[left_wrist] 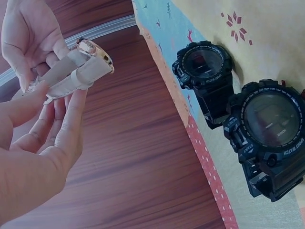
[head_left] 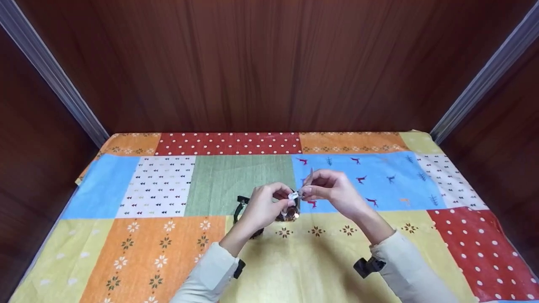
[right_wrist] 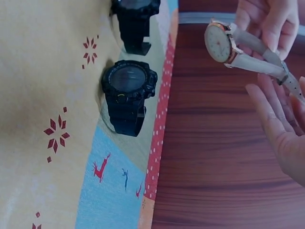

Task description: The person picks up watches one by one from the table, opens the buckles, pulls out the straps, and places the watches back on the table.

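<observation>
A wristwatch with a pale strap, a rose-gold case and a white dial is held up above the table, its strap fastened into a loop. My left hand pinches the strap by the buckle, with the case hanging below in the head view. My right hand pinches the strap's free end, which stands up between thumb and fingers. Two black digital sport watches lie close by on the cloth; my left forearm and hand partly cover them in the head view.
A patchwork-print cloth covers the table. Dark wood-grain panels rise at the back and both sides, with metal strips at the corners. Each wrist wears a small black camera.
</observation>
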{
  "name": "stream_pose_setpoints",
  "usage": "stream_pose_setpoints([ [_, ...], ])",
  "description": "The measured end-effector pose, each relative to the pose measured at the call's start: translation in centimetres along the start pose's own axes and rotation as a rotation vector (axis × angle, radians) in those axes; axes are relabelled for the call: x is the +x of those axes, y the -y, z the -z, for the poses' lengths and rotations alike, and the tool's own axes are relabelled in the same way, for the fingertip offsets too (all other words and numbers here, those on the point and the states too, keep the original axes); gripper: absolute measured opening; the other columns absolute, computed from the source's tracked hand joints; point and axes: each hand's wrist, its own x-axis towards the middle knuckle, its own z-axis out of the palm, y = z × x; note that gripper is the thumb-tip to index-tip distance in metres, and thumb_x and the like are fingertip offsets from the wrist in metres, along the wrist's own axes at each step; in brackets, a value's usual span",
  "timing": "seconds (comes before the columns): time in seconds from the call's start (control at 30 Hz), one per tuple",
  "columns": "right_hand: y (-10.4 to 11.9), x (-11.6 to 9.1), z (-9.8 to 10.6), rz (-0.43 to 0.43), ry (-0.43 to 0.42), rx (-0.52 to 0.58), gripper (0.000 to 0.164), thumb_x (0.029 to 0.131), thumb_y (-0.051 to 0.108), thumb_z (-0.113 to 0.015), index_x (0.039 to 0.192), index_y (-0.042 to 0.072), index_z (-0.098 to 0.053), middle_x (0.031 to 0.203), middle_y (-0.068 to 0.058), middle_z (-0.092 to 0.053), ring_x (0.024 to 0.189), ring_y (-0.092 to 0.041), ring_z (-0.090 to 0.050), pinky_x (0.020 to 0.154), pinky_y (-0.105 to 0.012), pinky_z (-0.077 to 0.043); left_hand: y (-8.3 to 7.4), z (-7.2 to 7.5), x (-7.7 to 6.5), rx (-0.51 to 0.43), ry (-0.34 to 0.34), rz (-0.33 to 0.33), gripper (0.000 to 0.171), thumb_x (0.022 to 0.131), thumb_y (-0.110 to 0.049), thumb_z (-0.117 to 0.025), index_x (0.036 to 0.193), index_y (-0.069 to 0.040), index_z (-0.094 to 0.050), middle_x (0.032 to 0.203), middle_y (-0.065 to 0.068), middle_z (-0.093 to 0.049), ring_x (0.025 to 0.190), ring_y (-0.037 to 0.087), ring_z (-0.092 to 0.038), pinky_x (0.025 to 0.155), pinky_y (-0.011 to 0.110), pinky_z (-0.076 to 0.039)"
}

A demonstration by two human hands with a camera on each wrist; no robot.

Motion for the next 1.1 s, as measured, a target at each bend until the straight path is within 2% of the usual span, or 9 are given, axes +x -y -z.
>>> stream_pose_setpoints([
  [0.13,-0.13,0.09,-0.02,0.014,0.055,-0.021,0.023,0.085,0.005,-0.063,0.097,-0.013,-0.055,0.089,-0.028,-0.06,0.085,-0.043,-0.06,0.074,-0.047,-0.051,-0.08,0.06,0.05,-0.003,-0.017,-0.019,0.008,0.081,-0.004,-0.067,0.089,-0.003,-0.066,0.08,0.001,-0.064,0.078,0.015,-0.06,0.066,0.024,-0.048],
  [0.27,-0.28,0.13,-0.04,0.022,0.08,-0.056,0.021,0.085,0.003,-0.063,0.097,-0.011,-0.055,0.089,-0.03,-0.057,0.083,-0.038,-0.061,0.074,-0.043,-0.052,-0.12,0.01,0.07,-0.002,-0.023,-0.021,0.009,0.08,-0.004,-0.067,0.089,-0.003,-0.066,0.08,0.002,-0.065,0.078,0.015,-0.06,0.068,0.025,-0.049],
  [0.43,-0.54,0.15,-0.19,0.026,0.079,-0.095,0.021,0.078,-0.001,-0.068,0.096,-0.005,-0.057,0.085,-0.021,-0.061,0.078,-0.023,-0.063,0.072,-0.036,-0.052,-0.08,-0.15,0.05,0.001,-0.025,-0.02,0.01,0.08,-0.005,-0.068,0.089,-0.003,-0.066,0.08,0.003,-0.065,0.078,0.016,-0.06,0.069,0.024,-0.049],
  [0.6,-0.77,0.26,-0.46,0.031,0.053,-0.129,0.025,0.074,-0.005,-0.071,0.095,-0.006,-0.056,0.081,-0.012,-0.062,0.076,-0.018,-0.061,0.065,-0.027,-0.051,-0.05,-0.24,0.06,-0.002,-0.026,-0.023,0.009,0.08,-0.005,-0.067,0.089,-0.002,-0.066,0.08,0.003,-0.065,0.078,0.016,-0.06,0.068,0.023,-0.049],
  [0.9,-0.83,0.37,-0.6,-0.035,0.033,-0.179,0.026,0.075,-0.005,-0.07,0.097,-0.009,-0.057,0.084,-0.014,-0.063,0.079,-0.019,-0.061,0.072,-0.028,-0.051,0.14,-0.21,0.03,-0.007,-0.02,-0.037,0.013,0.079,-0.004,-0.069,0.092,-0.001,-0.066,0.084,0.005,-0.067,0.079,0.017,-0.061,0.071,0.025,-0.049],
  [1.1,-1.0,0.34,-0.61,-0.047,0.045,-0.197,0.024,0.076,-0.004,-0.069,0.098,-0.009,-0.058,0.085,-0.015,-0.064,0.079,-0.019,-0.061,0.073,-0.028,-0.051,0.26,-0.31,0.07,-0.023,-0.013,-0.015,0.014,0.079,-0.003,-0.068,0.093,-0.001,-0.066,0.086,0.005,-0.067,0.079,0.016,-0.061,0.071,0.024,-0.049],
])
